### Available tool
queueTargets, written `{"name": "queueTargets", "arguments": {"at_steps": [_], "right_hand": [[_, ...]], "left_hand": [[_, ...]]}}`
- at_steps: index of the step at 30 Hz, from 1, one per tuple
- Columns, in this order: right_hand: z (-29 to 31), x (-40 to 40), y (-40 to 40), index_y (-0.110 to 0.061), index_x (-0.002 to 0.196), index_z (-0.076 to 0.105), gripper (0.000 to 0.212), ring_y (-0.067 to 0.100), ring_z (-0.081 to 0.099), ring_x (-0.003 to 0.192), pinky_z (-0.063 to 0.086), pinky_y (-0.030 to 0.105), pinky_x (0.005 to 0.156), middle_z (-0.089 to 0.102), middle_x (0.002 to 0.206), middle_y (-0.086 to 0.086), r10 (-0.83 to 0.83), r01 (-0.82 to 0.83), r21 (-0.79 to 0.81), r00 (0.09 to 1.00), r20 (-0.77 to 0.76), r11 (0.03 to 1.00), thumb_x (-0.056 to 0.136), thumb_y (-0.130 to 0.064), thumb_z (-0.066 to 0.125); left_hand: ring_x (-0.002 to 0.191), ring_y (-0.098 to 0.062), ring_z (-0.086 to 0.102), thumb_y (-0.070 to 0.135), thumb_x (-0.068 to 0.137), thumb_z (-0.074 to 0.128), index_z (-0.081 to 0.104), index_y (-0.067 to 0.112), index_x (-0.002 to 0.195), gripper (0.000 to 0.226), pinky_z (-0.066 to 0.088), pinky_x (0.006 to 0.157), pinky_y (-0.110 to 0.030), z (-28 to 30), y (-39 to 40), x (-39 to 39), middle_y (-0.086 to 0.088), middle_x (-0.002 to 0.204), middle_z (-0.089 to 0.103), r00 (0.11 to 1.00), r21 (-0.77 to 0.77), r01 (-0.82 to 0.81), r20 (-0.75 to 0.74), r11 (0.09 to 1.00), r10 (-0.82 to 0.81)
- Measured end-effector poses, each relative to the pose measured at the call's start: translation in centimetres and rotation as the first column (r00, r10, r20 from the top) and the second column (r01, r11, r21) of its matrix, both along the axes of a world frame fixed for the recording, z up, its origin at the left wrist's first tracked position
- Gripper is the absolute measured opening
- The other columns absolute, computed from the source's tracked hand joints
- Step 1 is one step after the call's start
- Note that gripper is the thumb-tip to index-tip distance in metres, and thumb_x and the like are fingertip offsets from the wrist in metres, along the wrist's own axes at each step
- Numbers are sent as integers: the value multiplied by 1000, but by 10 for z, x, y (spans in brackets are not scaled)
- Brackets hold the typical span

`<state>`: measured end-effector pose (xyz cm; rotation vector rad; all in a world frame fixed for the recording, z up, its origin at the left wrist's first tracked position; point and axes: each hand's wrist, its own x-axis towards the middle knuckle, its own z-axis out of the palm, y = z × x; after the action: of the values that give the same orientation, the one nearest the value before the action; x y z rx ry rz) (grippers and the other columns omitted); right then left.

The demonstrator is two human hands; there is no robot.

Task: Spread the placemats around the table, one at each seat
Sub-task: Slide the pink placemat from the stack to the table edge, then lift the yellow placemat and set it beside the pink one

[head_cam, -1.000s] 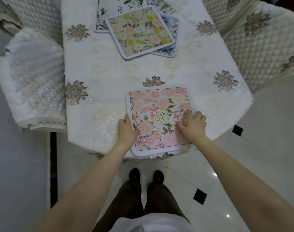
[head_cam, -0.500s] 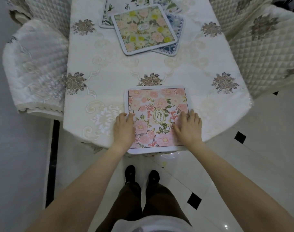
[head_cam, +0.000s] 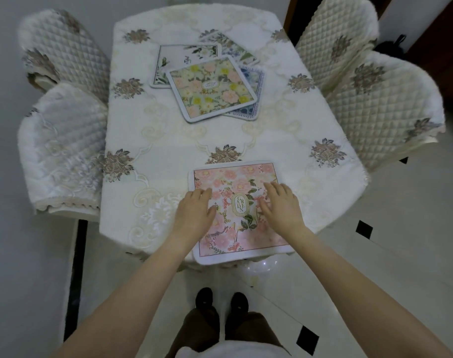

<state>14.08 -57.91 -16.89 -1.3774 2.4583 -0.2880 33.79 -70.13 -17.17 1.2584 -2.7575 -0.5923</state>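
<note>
Five placemats are in view. One, the pink placemat point(head_cam: 235, 177), lies flat at the lower centre of the frame, on the near edge of the surface point(head_cam: 168, 140); its lower rim hangs a little past the cloth's edge. It is nearly square, so no long axis stands out, and the oval label at its middle runs up and down the frame. The other four sit in a loose overlapping pile point(head_cam: 210, 81) in the upper centre: a yellow-flowered mat point(head_cam: 210, 89) on top, turned slightly askew, a white leafy mat point(head_cam: 168, 60) under its upper left, a blue-bordered mat point(head_cam: 254, 81) under its right side, and a fourth mat point(head_cam: 230, 45) peeking out behind, mostly covered.

Both hands lie palm-down on the pink mat with fingers stretched out and gripping nothing: the left hand point(head_cam: 194, 213) over its left edge, the right hand point(head_cam: 281, 205) on its right half.

Four quilted chairs flank the surface, two at the left point(head_cam: 62, 140) and two at the right point(head_cam: 380, 104) of the frame. Two dark shoes point(head_cam: 220, 301) stand on the tiled floor point(head_cam: 401, 228) at the bottom.
</note>
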Motion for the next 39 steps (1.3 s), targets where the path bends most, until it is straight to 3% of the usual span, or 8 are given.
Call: {"name": "queueTargets", "arguments": {"at_steps": [11, 20, 30, 39], "right_hand": [[78, 6, -45, -14, 141, 40, 51, 26, 34, 135, 33, 45, 109, 45, 144, 5, -41, 13, -209, 990, -133, 978, 97, -41, 41], [94, -36, -79, -16, 140, 40, 50, 25, 37, 133, 35, 43, 106, 46, 143, 5, -50, 12, -230, 986, -161, 973, 97, -41, 42], [68, -154, -187, -15, 137, 42, 48, 27, 40, 130, 36, 43, 103, 48, 141, 8, 149, -175, -167, 976, -160, 970, 95, -39, 44], [22, -230, -310, -14, 135, 45, 46, 30, 44, 126, 38, 43, 99, 49, 139, 10, 365, -380, -145, 923, -122, 913, 94, -36, 48]], "left_hand": [[114, -29, 47, 34, 96, 43, 44, 10, 134, 45, 42, 92, -39, 77, -54, -28, -10, 125, 56, 966, -175, 136, -194, 975, -169], [116, -27, 45, 36, 97, 42, 45, 12, 134, 44, 42, 94, -38, 91, -98, -69, -8, 127, 55, 964, -134, 79, -244, 988, -110], [121, -24, 43, 38, 96, 42, 44, 14, 135, 45, 41, 97, -38, 64, -170, -165, -5, 130, 53, 963, -9, -139, -234, 990, 133], [121, -24, 44, 41, 93, 49, 45, 15, 133, 48, 43, 98, -39, 21, -252, -224, -7, 129, 52, 855, 173, -433, -231, 885, 464]]}}
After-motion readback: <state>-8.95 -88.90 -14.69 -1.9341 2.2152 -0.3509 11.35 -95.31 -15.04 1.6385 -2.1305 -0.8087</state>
